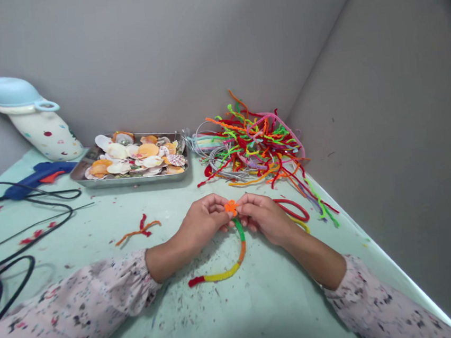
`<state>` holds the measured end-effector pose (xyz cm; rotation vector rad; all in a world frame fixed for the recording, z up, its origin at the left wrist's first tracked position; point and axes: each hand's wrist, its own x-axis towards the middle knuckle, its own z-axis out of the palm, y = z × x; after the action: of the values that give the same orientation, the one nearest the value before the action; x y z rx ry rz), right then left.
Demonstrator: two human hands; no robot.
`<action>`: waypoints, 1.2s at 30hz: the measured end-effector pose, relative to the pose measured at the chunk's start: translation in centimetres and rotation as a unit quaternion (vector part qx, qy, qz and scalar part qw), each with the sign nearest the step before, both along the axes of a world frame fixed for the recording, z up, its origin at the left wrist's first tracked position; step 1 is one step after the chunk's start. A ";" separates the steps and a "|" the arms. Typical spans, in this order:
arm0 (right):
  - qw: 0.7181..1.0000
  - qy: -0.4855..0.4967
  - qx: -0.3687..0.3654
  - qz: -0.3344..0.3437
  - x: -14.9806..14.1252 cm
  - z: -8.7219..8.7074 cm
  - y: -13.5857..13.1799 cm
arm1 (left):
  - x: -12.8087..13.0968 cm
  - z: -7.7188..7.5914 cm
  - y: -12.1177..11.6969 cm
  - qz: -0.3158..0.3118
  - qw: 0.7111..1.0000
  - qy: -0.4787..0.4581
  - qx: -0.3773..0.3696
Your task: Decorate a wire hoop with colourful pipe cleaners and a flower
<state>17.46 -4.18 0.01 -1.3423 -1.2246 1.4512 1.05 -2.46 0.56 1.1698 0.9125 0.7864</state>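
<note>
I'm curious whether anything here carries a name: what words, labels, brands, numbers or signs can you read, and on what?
No text can be read anywhere in this picture.
White bottle: small coloured shapes; any lettering is too small or blurred to read.
Blue glue gun: no marking can be made out.
Orange flower: none visible.

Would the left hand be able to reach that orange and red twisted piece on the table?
Probably yes: the orange and red twisted piece lies near the left hand with nothing visible between them, though it would first need to release the orange flower.
</note>
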 end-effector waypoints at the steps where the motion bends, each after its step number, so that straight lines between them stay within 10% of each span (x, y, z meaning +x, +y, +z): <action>1: 1.000 -0.001 -0.001 -0.003 0.0 0.1 0.0 | 0.0 -0.1 0.0 -0.003 1.000 0.001 0.003; 36: 1.000 -0.002 0.000 0.012 0.0 -0.1 0.0 | 0.0 0.2 -0.1 0.006 1.000 -0.001 -0.005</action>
<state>17.49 -4.15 -0.10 -1.3362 -1.2464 1.4658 1.03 -2.57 0.81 1.1547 0.9209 0.7921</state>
